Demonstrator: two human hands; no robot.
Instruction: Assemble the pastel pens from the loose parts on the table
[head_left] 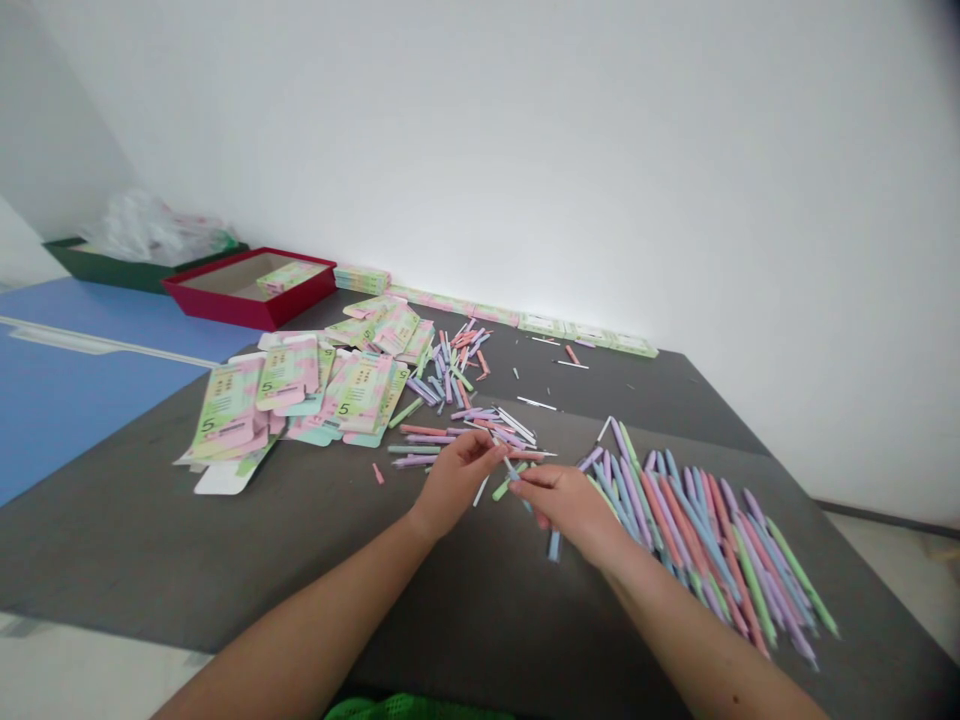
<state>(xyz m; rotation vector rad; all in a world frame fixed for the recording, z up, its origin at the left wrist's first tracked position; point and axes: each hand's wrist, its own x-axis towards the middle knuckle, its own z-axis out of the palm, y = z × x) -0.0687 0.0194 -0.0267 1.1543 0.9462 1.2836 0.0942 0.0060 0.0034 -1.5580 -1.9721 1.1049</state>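
Note:
Above the middle of the dark table, my left hand pinches the upper end of a thin white pen refill. The fingers of my right hand are closed around a light blue pen barrel, largely hidden by the hand. The refill's lower end meets the barrel; how far inside it reaches I cannot tell. Behind my hands lie loose white refills and coloured pen barrels. A blue pen part rests just below my right hand.
Many pastel pens lie in rows at the right. Small coloured pen pieces are heaped farther back. Flat printed cartons cover the left side. A red box lid and a green tray with plastic bags stand at the back left.

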